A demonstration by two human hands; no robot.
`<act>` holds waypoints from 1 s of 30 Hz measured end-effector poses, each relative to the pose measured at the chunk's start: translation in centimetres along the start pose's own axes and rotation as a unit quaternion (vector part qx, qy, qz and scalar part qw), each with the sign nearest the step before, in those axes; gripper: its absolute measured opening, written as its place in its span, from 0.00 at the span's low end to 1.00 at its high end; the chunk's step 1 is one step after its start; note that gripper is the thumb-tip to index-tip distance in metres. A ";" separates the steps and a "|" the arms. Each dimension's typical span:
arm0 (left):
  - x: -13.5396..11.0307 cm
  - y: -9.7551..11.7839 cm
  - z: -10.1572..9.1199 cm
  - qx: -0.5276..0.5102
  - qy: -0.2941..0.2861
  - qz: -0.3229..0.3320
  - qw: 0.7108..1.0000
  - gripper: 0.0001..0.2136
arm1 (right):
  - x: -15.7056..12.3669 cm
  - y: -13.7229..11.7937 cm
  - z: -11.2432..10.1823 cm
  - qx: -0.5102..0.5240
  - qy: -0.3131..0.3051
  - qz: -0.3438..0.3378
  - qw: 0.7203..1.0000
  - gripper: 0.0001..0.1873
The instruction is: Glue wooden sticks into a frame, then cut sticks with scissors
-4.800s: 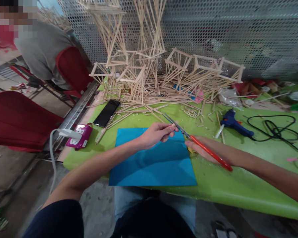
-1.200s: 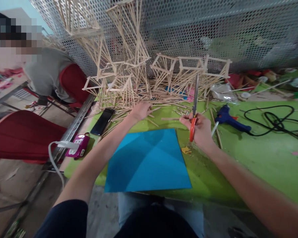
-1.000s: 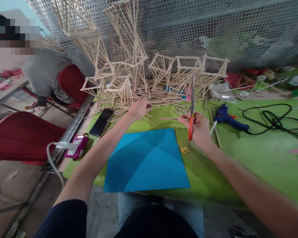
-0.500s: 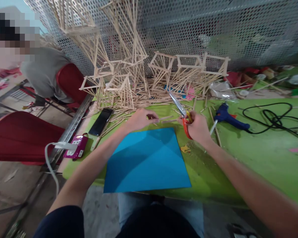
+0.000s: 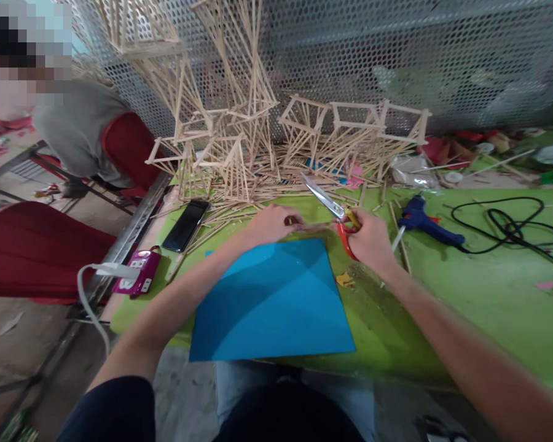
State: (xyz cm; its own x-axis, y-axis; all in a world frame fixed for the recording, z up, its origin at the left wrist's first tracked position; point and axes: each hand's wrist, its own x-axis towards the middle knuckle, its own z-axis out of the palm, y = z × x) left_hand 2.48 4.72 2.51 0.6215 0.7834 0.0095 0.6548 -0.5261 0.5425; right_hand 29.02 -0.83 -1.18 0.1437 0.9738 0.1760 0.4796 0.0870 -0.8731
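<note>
My right hand (image 5: 368,240) is closed round scissors (image 5: 323,197) with orange and yellow handles. Their blades point up and away to the left. Between my hands runs a thin wooden stick (image 5: 317,227), perhaps more than one laid together. My left hand (image 5: 276,224) pinches its left end, and its right end reaches the fingertips of my right hand beside the scissors. Just below lies a flat sheet of blue paper (image 5: 276,301) on the green table (image 5: 479,301).
Behind my hands stand several frames of wooden sticks (image 5: 304,116) over a pile of loose sticks. To the right lies a blue glue gun (image 5: 431,226) with a black cable. A phone (image 5: 187,226) and a purple power strip (image 5: 141,272) sit left. Someone in grey (image 5: 80,123) sits beyond.
The sticks lay slightly apart between my hands and now line up as one. My left hand has shifted a little to the right. The scissors have tilted further left.
</note>
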 end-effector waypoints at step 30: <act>3.2 0.4 3.4 0.033 -0.038 -0.004 0.999 0.09 | 0.9 -1.6 -1.4 0.210 0.135 -0.017 0.968 0.22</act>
State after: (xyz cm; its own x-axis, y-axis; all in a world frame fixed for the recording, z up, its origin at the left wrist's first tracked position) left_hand 6.19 5.89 -0.07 0.6456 0.7614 -0.0598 0.6849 -0.5426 0.4863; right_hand 29.63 -0.42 1.02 0.3827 0.8835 0.2701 0.1025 0.2500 -0.9628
